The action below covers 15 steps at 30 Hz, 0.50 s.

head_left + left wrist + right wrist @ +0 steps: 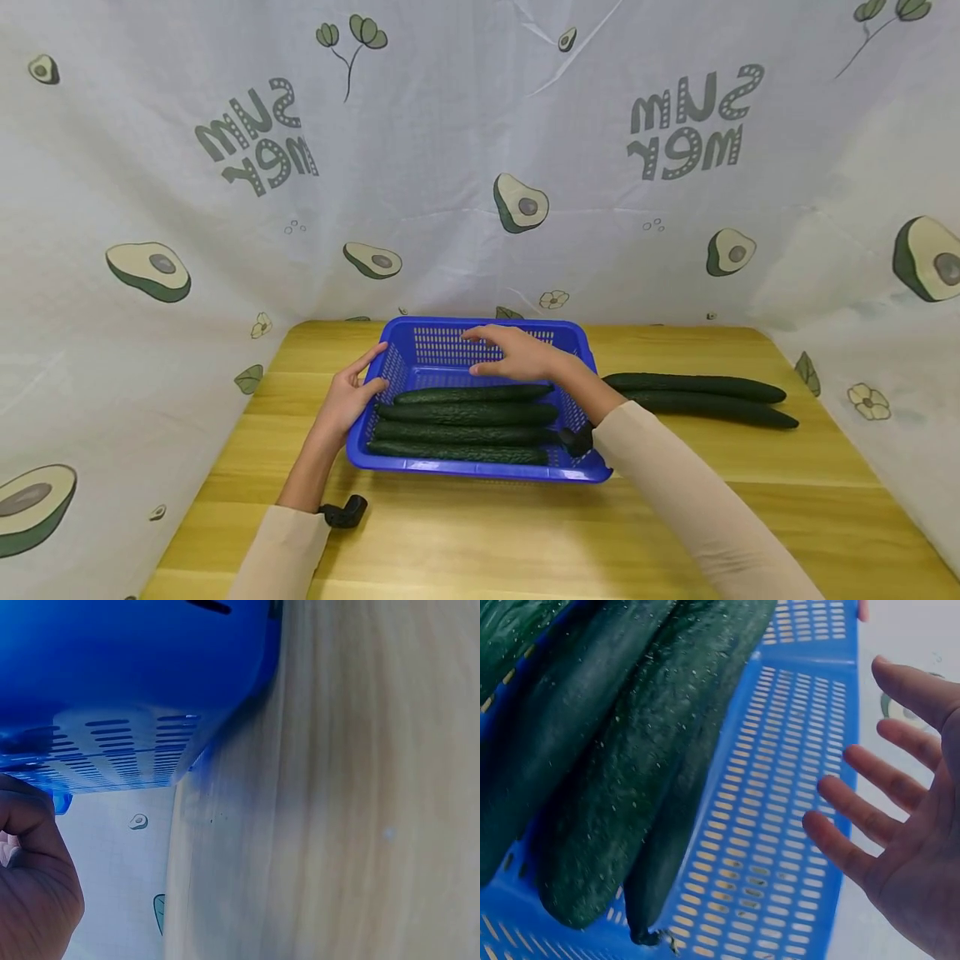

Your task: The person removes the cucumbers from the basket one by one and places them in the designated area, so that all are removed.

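A blue plastic basket (480, 472) with slotted walls stands on the table. Several dark green cucumbers (465, 414) lie side by side in its near half, roughly parallel to the front rim. My left hand (343, 404) grips the basket's left rim, thumb and fingers at the edge; in the left wrist view that hand (34, 877) is partly cut off beside the basket wall. Over the basket's far half hovers my right hand (517, 352), nothing in it. Its fingers are spread and relaxed in the right wrist view, apart from the cucumbers (622, 787).
Two more cucumbers (697, 395) lie together on the wooden table (465, 542), right of the basket. Behind the table hangs a pale cloth (450, 125) printed with avocados. A small black device (345, 512) sits at the left wrist.
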Each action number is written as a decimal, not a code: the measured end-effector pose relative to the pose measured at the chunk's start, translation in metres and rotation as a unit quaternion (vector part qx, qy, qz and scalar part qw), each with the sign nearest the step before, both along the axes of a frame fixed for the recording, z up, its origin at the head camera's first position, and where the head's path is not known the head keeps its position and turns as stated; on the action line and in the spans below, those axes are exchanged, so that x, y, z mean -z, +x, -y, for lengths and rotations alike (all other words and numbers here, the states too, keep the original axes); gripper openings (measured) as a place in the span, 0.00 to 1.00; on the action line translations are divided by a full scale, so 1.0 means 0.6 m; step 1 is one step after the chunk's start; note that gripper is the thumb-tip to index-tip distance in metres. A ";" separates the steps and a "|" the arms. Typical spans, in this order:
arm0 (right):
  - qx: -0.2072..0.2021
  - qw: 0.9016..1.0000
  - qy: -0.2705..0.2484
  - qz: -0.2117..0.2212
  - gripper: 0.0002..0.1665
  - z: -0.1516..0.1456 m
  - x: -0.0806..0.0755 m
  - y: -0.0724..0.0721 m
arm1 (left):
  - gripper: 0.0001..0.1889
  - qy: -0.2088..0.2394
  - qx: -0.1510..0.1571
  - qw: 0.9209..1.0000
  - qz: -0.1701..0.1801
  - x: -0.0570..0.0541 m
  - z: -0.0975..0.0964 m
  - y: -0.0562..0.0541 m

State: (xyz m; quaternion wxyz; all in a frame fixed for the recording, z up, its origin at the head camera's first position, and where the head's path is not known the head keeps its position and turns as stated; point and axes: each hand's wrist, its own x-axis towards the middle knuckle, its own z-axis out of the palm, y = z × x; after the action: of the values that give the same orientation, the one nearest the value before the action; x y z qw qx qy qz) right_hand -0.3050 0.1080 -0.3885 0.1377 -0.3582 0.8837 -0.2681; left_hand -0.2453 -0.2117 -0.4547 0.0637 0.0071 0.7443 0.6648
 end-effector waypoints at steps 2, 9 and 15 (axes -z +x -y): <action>-0.001 1.000 0.004 -0.001 0.39 0.003 0.005 -0.002 | 0.34 0.006 -0.001 1.000 0.002 -0.002 -0.001 -0.001; -0.020 0.999 0.023 0.012 0.37 0.020 0.023 -0.001 | 0.35 0.001 -0.006 1.000 0.006 0.000 -0.001 0.002; -0.018 0.999 0.035 0.019 0.35 0.020 0.031 0.003 | 0.35 0.008 -0.007 1.000 0.002 0.003 -0.003 0.000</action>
State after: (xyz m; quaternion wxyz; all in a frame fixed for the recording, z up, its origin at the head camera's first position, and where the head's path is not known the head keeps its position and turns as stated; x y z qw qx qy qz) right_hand -0.3030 0.0961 -0.4069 0.1719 -0.3640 0.8831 -0.2411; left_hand -0.2453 -0.2100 -0.4563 0.0608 0.0012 0.7391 0.6708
